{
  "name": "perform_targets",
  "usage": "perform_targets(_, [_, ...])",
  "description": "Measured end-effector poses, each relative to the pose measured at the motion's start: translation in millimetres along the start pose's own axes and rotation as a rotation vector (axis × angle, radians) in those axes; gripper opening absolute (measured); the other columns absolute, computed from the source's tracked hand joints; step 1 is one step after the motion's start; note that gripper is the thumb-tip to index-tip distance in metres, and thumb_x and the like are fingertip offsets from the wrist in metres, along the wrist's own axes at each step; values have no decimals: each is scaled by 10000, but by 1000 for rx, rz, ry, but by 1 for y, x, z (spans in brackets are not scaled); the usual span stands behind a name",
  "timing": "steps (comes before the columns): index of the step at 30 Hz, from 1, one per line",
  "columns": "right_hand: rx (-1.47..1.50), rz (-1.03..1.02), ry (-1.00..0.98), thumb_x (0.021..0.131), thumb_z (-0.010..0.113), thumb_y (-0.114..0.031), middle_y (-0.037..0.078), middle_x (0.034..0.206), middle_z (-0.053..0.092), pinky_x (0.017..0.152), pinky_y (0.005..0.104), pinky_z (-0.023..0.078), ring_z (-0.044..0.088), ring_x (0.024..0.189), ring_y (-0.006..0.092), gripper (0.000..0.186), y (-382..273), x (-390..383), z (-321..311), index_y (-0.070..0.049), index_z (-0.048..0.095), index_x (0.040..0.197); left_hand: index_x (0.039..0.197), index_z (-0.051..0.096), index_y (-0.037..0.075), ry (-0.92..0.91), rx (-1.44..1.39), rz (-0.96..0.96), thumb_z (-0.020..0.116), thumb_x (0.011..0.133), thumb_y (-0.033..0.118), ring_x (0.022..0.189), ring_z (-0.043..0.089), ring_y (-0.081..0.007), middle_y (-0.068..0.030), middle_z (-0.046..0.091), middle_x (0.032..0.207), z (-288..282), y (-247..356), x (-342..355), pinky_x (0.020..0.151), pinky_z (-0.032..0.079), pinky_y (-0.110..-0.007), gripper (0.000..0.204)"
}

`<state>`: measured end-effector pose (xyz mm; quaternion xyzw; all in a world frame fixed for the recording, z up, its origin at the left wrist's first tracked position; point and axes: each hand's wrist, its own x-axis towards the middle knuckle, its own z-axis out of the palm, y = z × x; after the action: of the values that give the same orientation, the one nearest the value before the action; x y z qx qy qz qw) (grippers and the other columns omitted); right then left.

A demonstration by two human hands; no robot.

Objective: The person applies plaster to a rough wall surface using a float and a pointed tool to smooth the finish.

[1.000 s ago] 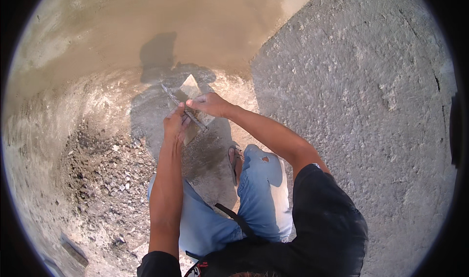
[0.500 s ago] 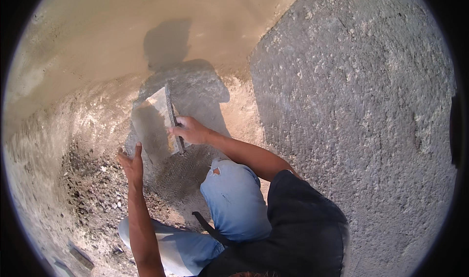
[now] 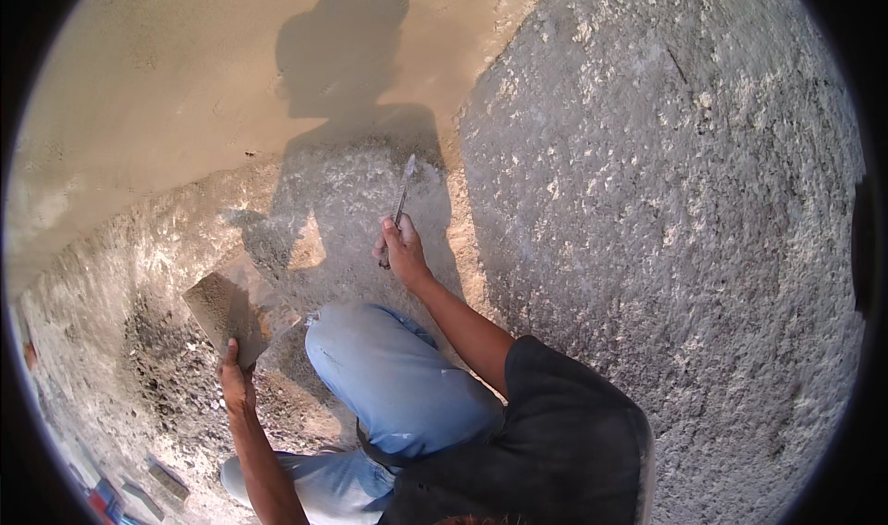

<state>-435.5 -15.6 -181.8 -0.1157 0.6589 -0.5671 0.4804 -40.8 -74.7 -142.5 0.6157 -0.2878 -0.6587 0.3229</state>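
L hand [image 3: 237,382] clamped on flat plate [image 3: 233,310]; R hand [image 3: 404,251] clamped round ribbed rod [image 3: 404,190], long axis fwd, slightly R.

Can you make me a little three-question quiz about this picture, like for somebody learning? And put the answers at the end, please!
1. True or false: the left hand is holding the flat plate.

2. Fill in the colour: the person's jeans are ____.

3. Choose one. What is in the right hand?
A) the flat plate
B) a thin rod
C) nothing

Key:
1. True
2. Blue
3. B
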Motion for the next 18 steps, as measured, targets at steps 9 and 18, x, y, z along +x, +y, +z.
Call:
perform_targets(9, [-708, -310, 553, 966, 459, -327, 241, 829, 629, 703, 456, 461, 612, 769, 416, 373, 18, 41, -105, 32, 549, 1014, 1256, 531, 22, 469, 60, 77, 684, 846, 379, 1071, 508, -195, -72, 562, 1202, -34, 74, -80, 894, 388, -353, 564])
perform_targets(18, [-551, -248, 413, 942, 472, -390, 281, 884, 636, 771, 504, 466, 610, 874, 453, 447, 46, 56, -118, 37, 602, 964, 1304, 490, -11, 478, -100, 286, 637, 899, 307, 1141, 518, -199, -116, 536, 1285, -39, 154, -144, 925, 438, -315, 535])
